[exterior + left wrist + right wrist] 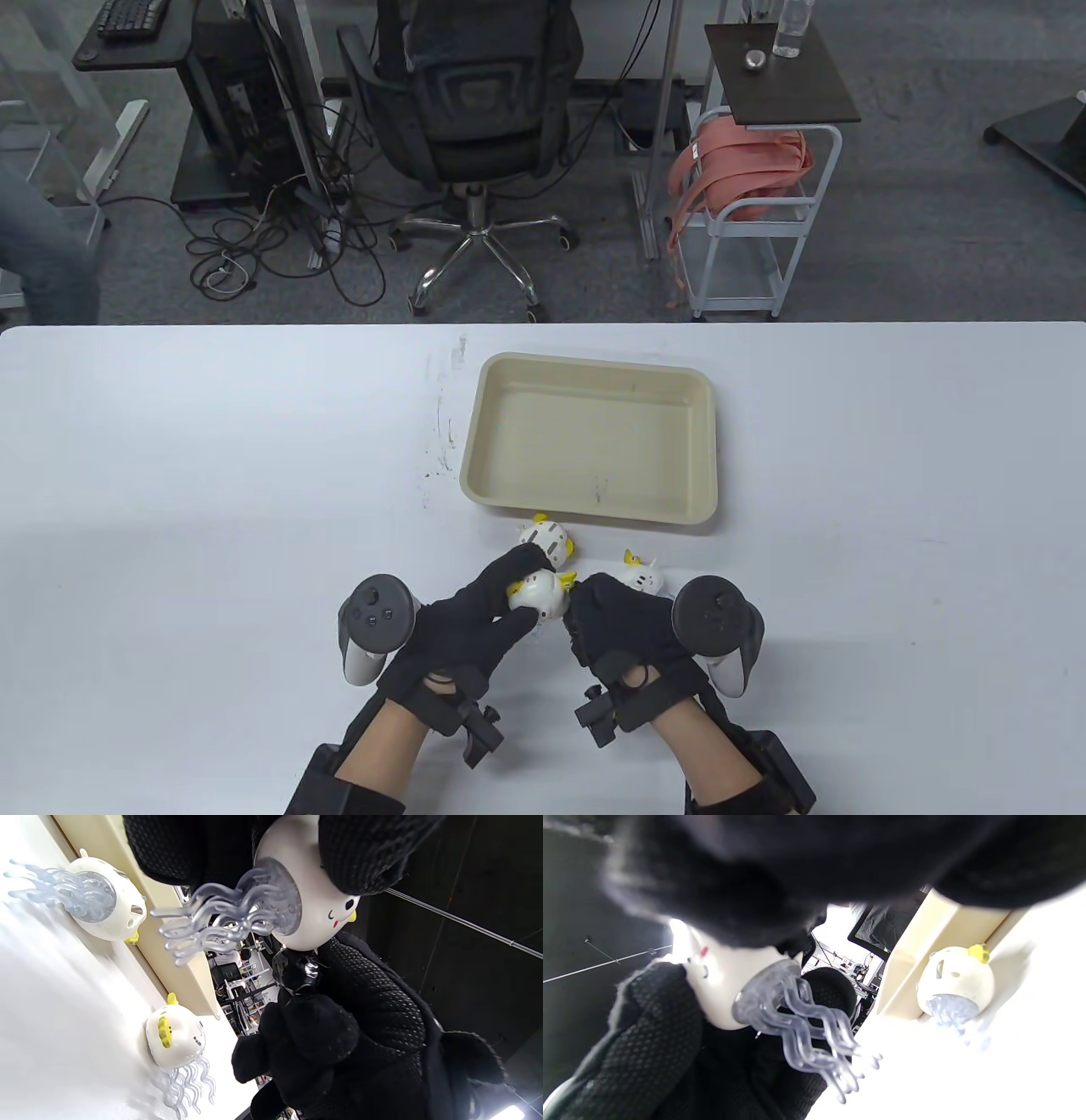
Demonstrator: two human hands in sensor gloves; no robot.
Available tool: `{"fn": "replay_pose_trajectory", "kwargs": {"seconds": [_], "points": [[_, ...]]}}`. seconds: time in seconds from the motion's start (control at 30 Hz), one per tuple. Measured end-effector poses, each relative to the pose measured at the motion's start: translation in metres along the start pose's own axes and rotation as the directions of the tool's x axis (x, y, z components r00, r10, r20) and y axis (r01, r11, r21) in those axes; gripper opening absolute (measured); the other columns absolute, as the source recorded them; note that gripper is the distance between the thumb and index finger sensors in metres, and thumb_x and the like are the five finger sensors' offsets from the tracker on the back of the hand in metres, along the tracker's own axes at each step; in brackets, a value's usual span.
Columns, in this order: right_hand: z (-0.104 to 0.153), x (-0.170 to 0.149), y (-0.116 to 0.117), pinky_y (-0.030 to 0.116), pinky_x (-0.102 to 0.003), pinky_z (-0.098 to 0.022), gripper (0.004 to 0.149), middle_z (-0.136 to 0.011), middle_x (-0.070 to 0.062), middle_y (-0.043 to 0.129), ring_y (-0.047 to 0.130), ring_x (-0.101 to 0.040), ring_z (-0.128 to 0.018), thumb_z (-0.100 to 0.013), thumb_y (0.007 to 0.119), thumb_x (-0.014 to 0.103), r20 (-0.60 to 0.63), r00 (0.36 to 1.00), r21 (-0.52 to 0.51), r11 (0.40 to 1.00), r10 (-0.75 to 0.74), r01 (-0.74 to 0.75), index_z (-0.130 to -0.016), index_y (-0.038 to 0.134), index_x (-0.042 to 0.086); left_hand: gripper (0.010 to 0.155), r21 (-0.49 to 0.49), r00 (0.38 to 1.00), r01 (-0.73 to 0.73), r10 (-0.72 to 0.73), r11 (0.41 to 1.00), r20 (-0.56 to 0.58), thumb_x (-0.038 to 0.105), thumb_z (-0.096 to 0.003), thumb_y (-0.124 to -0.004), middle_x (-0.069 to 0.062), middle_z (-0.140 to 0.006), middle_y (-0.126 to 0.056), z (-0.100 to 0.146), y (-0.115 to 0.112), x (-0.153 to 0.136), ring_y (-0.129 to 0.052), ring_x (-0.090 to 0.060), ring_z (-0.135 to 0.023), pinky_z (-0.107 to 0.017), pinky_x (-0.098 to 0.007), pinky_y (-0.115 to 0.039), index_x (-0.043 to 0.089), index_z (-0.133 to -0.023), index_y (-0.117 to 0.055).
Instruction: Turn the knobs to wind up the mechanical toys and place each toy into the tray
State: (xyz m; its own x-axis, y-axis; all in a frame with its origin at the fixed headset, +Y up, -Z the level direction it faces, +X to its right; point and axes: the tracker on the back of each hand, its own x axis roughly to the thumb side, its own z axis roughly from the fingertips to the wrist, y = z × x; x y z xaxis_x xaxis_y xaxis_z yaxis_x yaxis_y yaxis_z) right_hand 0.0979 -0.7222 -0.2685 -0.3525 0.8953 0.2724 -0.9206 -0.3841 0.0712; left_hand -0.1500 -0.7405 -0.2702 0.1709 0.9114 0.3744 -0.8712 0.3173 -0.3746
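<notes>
My left hand (496, 607) grips a white jellyfish-like wind-up toy (540, 596) just above the table, fingers over its top and thumb under it. The right hand (594, 604) is curled against the toy's right side and pinches its yellow knob (567, 581). The left wrist view shows the held toy's (314, 916) face and clear tentacles (229, 916), with the right hand's fingers (305, 1027) just below. Two more toys (547, 539) (638, 577) lie on the table near the beige tray (501, 441), which holds nothing.
The tray's near rim (594, 514) is a short way beyond the hands. The white table (212, 509) stretches left and right of them. An office chair (475, 110) and a white cart (747, 221) stand beyond the far edge.
</notes>
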Motion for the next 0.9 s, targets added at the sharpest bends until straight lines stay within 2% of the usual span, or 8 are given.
{"fn": "replay_pose_trajectory", "kwargs": {"seconds": [0.2, 0.27, 0.43, 0.5, 0.63, 0.9], "points": [[0.0, -0.004, 0.004, 0.086, -0.046, -0.024, 0.046, -0.026, -0.005, 0.104, 0.099, -0.019, -0.011, -0.05, 0.074, 0.035, -0.011, 1.0, 0.02, 1.0, 0.024, -0.024, -0.054, 0.091, -0.007, 0.066, 0.015, 0.999, 0.031, -0.031, 0.999, -0.008, 0.037, -0.0495, -0.079, -0.007, -0.111, -0.072, 0.001, 0.002, -0.002, -0.093, -0.034, -0.083, -0.067, -0.051, -0.072, 0.031, -0.111, -0.055], [0.0, -0.007, 0.004, 0.084, -0.05, -0.03, 0.047, -0.037, -0.012, 0.106, 0.1, -0.024, -0.02, -0.051, 0.075, 0.035, -0.023, 1.0, 0.021, 1.0, 0.019, -0.019, -0.063, 0.089, -0.008, 0.066, 0.018, 0.996, 0.085, -0.084, 0.996, -0.016, 0.039, -0.0494, -0.078, -0.007, -0.11, -0.074, 0.001, 0.003, -0.002, -0.095, -0.033, -0.081, -0.066, -0.05, -0.074, 0.03, -0.11, -0.055], [0.003, 0.004, 0.005, 0.078, -0.056, -0.042, 0.047, -0.059, -0.019, 0.101, 0.098, -0.033, -0.039, -0.05, 0.079, 0.028, 0.066, 0.993, -0.029, 0.995, 0.093, -0.091, -0.08, 0.081, -0.007, 0.067, 0.046, 0.997, 0.055, -0.052, 0.997, -0.054, 0.04, -0.0505, -0.075, -0.015, -0.105, -0.077, 0.001, 0.003, -0.004, -0.099, -0.032, -0.075, -0.062, -0.048, -0.077, 0.024, -0.111, -0.053], [0.002, 0.007, 0.011, 0.075, -0.059, -0.046, 0.05, -0.067, -0.022, 0.098, 0.097, -0.036, -0.048, -0.05, 0.077, 0.024, 0.1, 0.991, 0.049, 0.994, 0.093, -0.099, -0.089, 0.074, -0.006, 0.067, 0.078, 0.996, 0.051, -0.045, 0.996, -0.072, 0.04, -0.0503, -0.074, -0.017, -0.103, -0.078, 0.002, 0.006, -0.005, -0.1, -0.031, -0.073, -0.06, -0.047, -0.079, 0.021, -0.111, -0.052], [0.005, 0.011, 0.016, 0.073, -0.06, -0.049, 0.05, -0.072, -0.023, 0.094, 0.095, -0.038, -0.052, -0.051, 0.074, 0.024, 0.141, 0.978, 0.042, 0.986, 0.152, -0.16, -0.09, 0.071, -0.008, 0.067, 0.081, 0.996, -0.028, 0.035, 0.996, -0.085, 0.041, -0.0508, -0.072, -0.019, -0.1, -0.08, 0.002, 0.007, -0.01, -0.102, -0.029, -0.069, -0.058, -0.046, -0.081, 0.018, -0.111, -0.053], [0.01, 0.022, 0.013, 0.077, -0.056, -0.046, 0.046, -0.061, -0.018, 0.101, 0.098, -0.033, -0.043, -0.047, 0.072, 0.025, 0.261, 0.92, -0.084, 0.956, 0.292, -0.28, -0.081, 0.078, -0.006, 0.067, 0.074, 0.982, -0.152, 0.159, 0.986, -0.104, 0.043, -0.0509, -0.072, -0.022, -0.093, -0.086, 0.001, 0.006, -0.011, -0.107, -0.026, -0.062, -0.054, -0.043, -0.085, 0.012, -0.108, -0.057]]}}
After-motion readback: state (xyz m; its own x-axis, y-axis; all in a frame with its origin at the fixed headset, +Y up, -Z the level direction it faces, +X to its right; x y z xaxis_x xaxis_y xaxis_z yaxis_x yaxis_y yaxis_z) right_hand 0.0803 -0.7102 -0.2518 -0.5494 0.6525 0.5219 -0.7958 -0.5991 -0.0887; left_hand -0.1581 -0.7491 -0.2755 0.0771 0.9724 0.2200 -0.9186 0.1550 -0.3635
